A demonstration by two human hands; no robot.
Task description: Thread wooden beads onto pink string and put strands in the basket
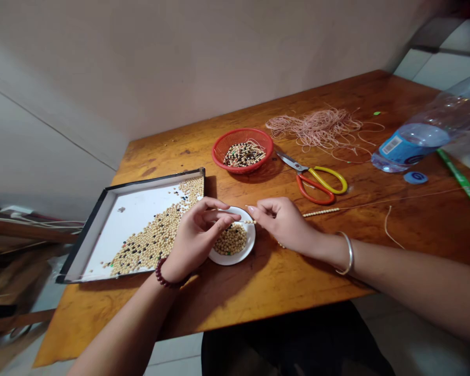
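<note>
Pinching the beaded string (321, 212) at the fingertips of my right hand (254, 211), I have a few beads (249, 222) just beside my grip, over the white plate's (251, 243) rim. Beyond my knuckles, the strung length points rightward, its long axis nearly crosswise. My left hand (231, 219) arches palm-inward over the plate; whether it grips anything, I cannot tell.

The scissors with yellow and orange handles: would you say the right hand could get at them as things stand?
Probably yes: the scissors lie just beyond the right hand, with nothing visible covering them or blocking the way.
</note>
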